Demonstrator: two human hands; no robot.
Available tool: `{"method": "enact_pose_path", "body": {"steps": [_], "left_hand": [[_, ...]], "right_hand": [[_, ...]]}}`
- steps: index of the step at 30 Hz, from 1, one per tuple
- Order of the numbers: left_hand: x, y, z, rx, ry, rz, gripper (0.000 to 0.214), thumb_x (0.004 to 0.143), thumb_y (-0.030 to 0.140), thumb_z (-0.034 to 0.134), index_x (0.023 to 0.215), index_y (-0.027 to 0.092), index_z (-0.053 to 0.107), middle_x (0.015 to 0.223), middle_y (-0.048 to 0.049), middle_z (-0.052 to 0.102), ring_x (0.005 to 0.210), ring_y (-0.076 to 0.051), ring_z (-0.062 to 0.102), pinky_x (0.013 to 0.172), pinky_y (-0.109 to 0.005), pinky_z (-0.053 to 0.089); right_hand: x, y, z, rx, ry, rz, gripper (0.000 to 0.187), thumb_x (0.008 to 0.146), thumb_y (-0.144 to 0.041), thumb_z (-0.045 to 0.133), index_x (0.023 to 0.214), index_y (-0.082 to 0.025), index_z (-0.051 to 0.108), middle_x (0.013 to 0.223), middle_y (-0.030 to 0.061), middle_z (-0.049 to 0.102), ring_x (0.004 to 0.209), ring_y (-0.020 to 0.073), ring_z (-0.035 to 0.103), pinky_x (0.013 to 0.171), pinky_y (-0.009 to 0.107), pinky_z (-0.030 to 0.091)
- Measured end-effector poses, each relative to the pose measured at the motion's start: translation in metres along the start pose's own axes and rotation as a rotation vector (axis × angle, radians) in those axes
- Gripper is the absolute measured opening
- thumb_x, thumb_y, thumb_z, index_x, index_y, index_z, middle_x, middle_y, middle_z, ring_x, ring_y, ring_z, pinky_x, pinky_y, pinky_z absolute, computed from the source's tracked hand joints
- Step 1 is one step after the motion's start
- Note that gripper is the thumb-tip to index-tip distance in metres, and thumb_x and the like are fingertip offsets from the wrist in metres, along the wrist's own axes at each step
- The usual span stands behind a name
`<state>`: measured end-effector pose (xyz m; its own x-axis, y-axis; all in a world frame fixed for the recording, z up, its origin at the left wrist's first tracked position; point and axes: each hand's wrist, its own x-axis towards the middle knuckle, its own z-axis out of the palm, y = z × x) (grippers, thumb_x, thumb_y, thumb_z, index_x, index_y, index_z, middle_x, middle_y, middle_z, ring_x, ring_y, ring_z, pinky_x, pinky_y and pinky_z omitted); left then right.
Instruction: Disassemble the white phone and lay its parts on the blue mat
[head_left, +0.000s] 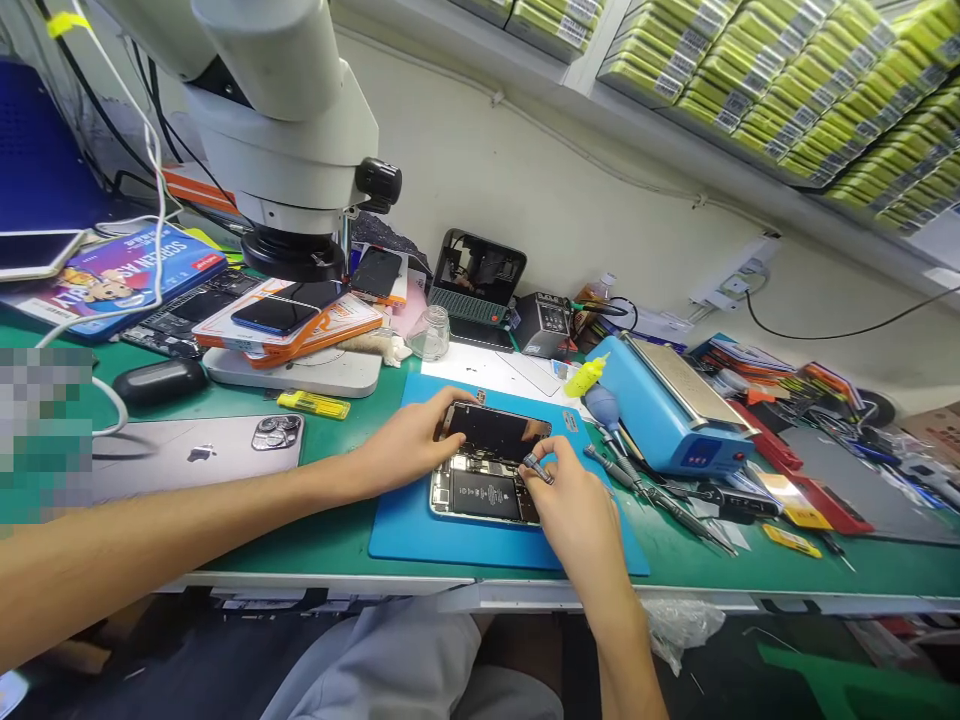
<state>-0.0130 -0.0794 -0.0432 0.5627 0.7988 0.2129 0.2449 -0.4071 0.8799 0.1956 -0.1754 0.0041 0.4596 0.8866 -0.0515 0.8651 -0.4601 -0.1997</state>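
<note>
Opened phone (pixel 484 495) on a blue mat (pixel 394 535), both hands at work on it.
Phone body lies flat near the front edge of the green desk (pixel 334 430), its screen (pixel 499 430) tilted up along the far side. Left hand (pixel 420 440) grips the screen's left end between thumb and fingers. Right hand (pixel 574 495) pinches a small metallic piece (pixel 538 468) at the phone's right side; exact kind unclear. Blue-cased device (pixel 637 420) stands right of the mat.
</note>
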Motion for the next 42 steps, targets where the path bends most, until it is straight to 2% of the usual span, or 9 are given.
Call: {"method": "enact_pose_path", "body": {"steps": [9,12,18,26,31,36,39,42], "left_hand": [[-0.004,0.001,0.001,0.013,0.004,0.005,0.041,0.096,0.022,0.060,0.137,0.024,0.059,0.094,0.0002,0.079,0.085,-0.024,0.076,0.074,-0.032,0.050],[-0.004,0.000,0.001,0.026,0.008,0.011,0.040,0.096,0.022,0.061,0.136,0.024,0.059,0.091,0.0008,0.078,0.083,-0.024,0.075,0.071,-0.032,0.049],[-0.004,0.000,0.001,0.041,0.014,0.015,0.040,0.096,0.022,0.062,0.136,0.025,0.060,0.090,0.0011,0.077,0.080,-0.024,0.074,0.070,-0.031,0.047],[-0.003,0.002,0.000,0.041,0.004,0.009,0.041,0.095,0.021,0.061,0.135,0.025,0.059,0.096,-0.0005,0.080,0.086,-0.025,0.076,0.073,-0.032,0.049],[-0.004,0.002,0.000,0.054,0.009,0.009,0.040,0.095,0.022,0.061,0.135,0.025,0.060,0.091,0.0004,0.078,0.081,-0.024,0.074,0.071,-0.032,0.047],[-0.003,0.002,-0.001,0.064,0.011,0.008,0.039,0.095,0.023,0.061,0.135,0.025,0.061,0.081,0.0030,0.073,0.074,-0.024,0.070,0.067,-0.031,0.043],[-0.004,0.003,-0.001,0.055,0.006,0.007,0.039,0.096,0.023,0.061,0.135,0.025,0.061,0.083,0.0023,0.074,0.075,-0.023,0.071,0.067,-0.031,0.044],[-0.004,0.004,-0.001,0.044,0.004,0.003,0.040,0.096,0.022,0.061,0.136,0.024,0.060,0.086,0.0014,0.075,0.077,-0.023,0.071,0.068,-0.031,0.045]], "right_hand": [[0.001,-0.010,-0.002,-0.047,-0.046,-0.016,0.011,0.103,-0.024,0.056,0.111,-0.029,0.061,0.086,-0.0029,0.075,0.077,0.0210,0.064,0.064,0.029,0.027],[0.001,-0.012,-0.002,-0.066,-0.056,-0.017,0.015,0.101,-0.021,0.054,0.110,-0.030,0.061,0.086,-0.0036,0.076,0.078,0.0212,0.066,0.064,0.029,0.028],[-0.003,-0.019,0.000,-0.126,-0.010,-0.024,0.013,0.099,-0.021,0.060,0.110,-0.029,0.062,0.086,0.0004,0.077,0.082,0.0238,0.071,0.065,0.030,0.026],[-0.012,-0.029,0.006,-0.149,0.038,-0.059,0.013,0.101,-0.020,0.062,0.113,-0.026,0.063,0.082,0.0025,0.075,0.077,0.0226,0.071,0.064,0.030,0.024],[-0.009,-0.018,0.003,-0.113,0.043,-0.060,0.013,0.101,-0.020,0.060,0.112,-0.026,0.061,0.078,0.0007,0.071,0.072,0.0219,0.067,0.062,0.030,0.022],[-0.006,0.004,-0.007,-0.038,0.061,-0.009,0.019,0.100,-0.020,0.049,0.116,-0.027,0.058,0.074,-0.0022,0.067,0.064,0.0207,0.057,0.063,0.028,0.028],[-0.006,0.005,-0.007,-0.001,0.041,-0.012,0.015,0.099,-0.025,0.052,0.113,-0.027,0.058,0.072,-0.0041,0.065,0.060,0.0199,0.054,0.062,0.028,0.029],[-0.006,0.000,-0.002,0.015,0.026,-0.022,0.012,0.100,-0.029,0.054,0.111,-0.029,0.059,0.073,-0.0046,0.066,0.065,0.0204,0.057,0.062,0.028,0.028]]}}
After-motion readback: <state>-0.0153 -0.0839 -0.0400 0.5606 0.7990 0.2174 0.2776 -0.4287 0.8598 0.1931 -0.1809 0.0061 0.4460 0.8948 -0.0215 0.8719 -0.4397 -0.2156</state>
